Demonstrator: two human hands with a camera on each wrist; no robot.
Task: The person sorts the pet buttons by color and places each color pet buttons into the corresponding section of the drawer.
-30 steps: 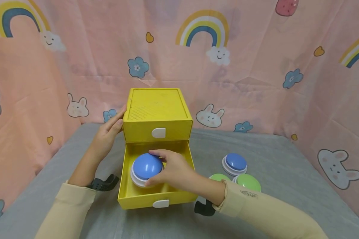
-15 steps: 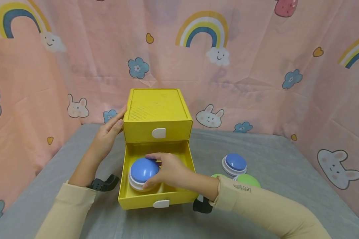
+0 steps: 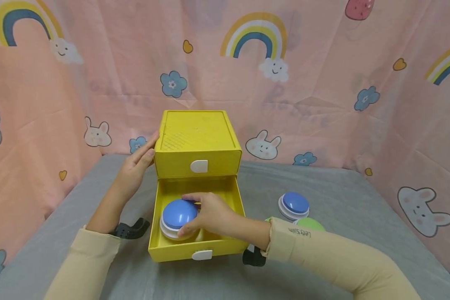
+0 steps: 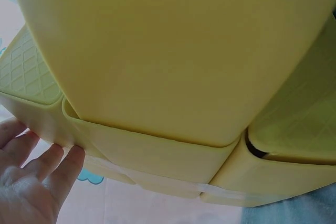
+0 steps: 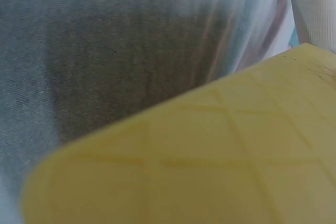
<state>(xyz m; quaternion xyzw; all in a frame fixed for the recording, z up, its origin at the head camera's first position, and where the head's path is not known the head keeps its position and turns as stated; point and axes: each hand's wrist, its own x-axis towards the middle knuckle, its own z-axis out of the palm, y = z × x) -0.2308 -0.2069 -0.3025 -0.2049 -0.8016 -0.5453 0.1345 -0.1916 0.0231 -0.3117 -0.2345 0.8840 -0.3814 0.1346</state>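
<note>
A yellow two-drawer box (image 3: 198,129) stands on the grey cloth, its lower drawer (image 3: 228,246) pulled out towards me. Inside that drawer, at its left, sits a round push button (image 3: 179,213) with a blue dome and white base. My right hand (image 3: 213,214) grips this button from its right side, thumb at the front and fingers at the back. My left hand (image 3: 133,168) rests with straight fingers against the box's left side; the left wrist view shows its fingertips (image 4: 73,153) touching the yellow wall. In the right wrist view the drawer's outer wall (image 5: 210,156) hides the right hand.
Right of the box, another blue button (image 3: 294,205) lies on the grey cloth (image 3: 341,200). A green button (image 3: 310,224) is partly hidden behind my right sleeve (image 3: 322,254), with a sliver of green beside it. A pink patterned curtain (image 3: 315,96) hangs behind and at both sides.
The right hand has shifted the blue button slightly left and towards me inside the drawer. My right sleeve now covers more of the green buttons. The left hand has stayed in place.
</note>
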